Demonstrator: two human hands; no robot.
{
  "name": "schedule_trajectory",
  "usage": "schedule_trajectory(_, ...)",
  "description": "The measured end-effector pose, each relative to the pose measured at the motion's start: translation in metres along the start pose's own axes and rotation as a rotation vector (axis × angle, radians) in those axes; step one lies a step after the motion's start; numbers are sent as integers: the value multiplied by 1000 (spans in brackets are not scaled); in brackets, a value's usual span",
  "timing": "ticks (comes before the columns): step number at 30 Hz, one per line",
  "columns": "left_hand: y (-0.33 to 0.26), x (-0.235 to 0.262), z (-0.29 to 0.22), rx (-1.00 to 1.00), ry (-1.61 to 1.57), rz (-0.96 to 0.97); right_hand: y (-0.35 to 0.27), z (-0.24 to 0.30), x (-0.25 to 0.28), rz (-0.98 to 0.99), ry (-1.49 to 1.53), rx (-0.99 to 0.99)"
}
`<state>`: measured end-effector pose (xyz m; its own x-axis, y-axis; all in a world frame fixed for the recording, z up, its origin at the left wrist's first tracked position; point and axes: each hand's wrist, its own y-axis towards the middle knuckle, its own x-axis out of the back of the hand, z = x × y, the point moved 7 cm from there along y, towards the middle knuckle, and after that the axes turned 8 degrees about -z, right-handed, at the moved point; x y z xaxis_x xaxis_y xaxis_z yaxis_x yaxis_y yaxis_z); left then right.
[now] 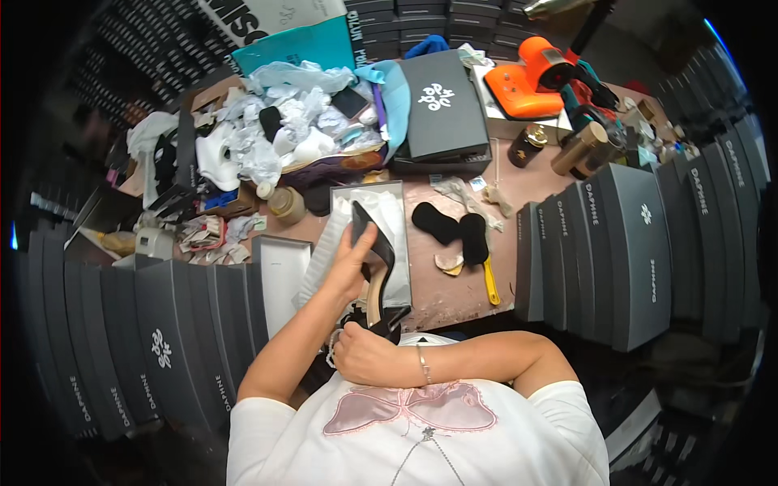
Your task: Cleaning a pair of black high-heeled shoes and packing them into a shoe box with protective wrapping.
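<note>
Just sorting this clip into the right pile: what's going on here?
A person has a black shoe with a beige insole at an open box with white paper inside. The left hand grips the shoe's far end; the right hand is curled closed by the near end, its hold unclear. Dark grey boxes flank both sides.

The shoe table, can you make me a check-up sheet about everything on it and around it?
Surface: pinkish-brown tabletop, only partly visible.
Job's things: black shoe with a tan insole; open shoebox with white paper.
Clutter: heap of crumpled wrapping; yellow-handled tool.
Hands: left hand grips the shoe; right hand curled at its near end, grip unclear.
Cables: nothing seen clearly.
Surroundings: dark grey shoeboxes on both sides.
</note>
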<state>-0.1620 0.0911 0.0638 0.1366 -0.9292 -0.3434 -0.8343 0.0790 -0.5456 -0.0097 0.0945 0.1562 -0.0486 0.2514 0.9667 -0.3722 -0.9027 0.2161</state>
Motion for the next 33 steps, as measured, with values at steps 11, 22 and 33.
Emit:
schedule_trajectory(11,-57,-5,5,98,-840,283,-120,-270,7,-666,651,-915)
schedule_trajectory(22,-94,14,11,12,-732,181,-107,-220,-168,-99,568,-991)
schedule_trajectory(33,-60,92,32,383,-755,-163,-188,-189,-96,-349,449,-1208)
